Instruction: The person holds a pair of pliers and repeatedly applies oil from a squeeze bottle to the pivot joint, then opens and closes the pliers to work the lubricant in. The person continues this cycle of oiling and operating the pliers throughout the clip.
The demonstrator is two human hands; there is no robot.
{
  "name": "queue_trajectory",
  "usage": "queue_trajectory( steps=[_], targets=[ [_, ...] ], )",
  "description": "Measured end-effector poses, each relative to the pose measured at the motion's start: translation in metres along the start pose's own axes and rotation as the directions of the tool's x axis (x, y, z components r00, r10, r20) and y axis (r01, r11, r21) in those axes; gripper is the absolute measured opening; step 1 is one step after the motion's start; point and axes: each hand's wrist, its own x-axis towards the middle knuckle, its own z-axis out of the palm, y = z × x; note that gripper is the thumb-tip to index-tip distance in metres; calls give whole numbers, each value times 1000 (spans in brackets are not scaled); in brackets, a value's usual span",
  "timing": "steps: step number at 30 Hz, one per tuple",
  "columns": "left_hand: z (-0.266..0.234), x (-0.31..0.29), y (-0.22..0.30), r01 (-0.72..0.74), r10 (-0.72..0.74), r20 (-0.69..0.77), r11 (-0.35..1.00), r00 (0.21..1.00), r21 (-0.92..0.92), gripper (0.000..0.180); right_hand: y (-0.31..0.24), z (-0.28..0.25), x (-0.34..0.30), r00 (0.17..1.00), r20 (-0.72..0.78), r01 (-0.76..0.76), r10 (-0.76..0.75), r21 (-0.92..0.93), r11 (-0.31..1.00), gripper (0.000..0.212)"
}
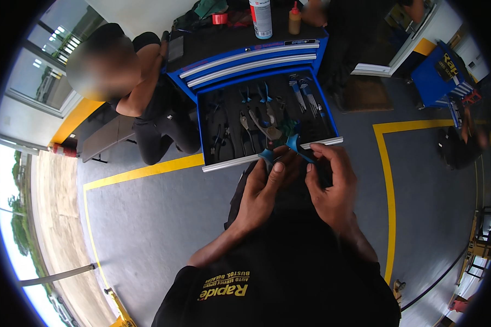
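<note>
Head view: a blue metal cabinet [251, 64] with long silvery pulls [278, 54]; its shallow, dark-lined drawer [223, 165], drawn out; at the drawer's front edge, the left hand [259, 197] and right hand [335, 188], both grasping a smooth blue-handled tool [293, 144]; inside the drawer, curved metal pliers [245, 121] and slender rod-like tools [312, 103].

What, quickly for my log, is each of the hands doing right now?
Left hand: closed, holding a blue grip.
Right hand: closed, holding a second blue grip; whether the two are joined cannot be told.
</note>
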Motion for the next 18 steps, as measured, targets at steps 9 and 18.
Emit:
queue_trajectory(
  steps=[9, 18],
  targets=[
    [-11, -3, -3, -1, 1, 33, 1000, 999, 15, 48, 8, 7, 2, 995, -49, 88, -92, -80, 993, 47],
    [-23, -6, -10, 25, -43, 57, 958, 997, 287, 46, -15, 20, -16, 985, 167, -54, 42, 67, 996, 41]
  ],
)
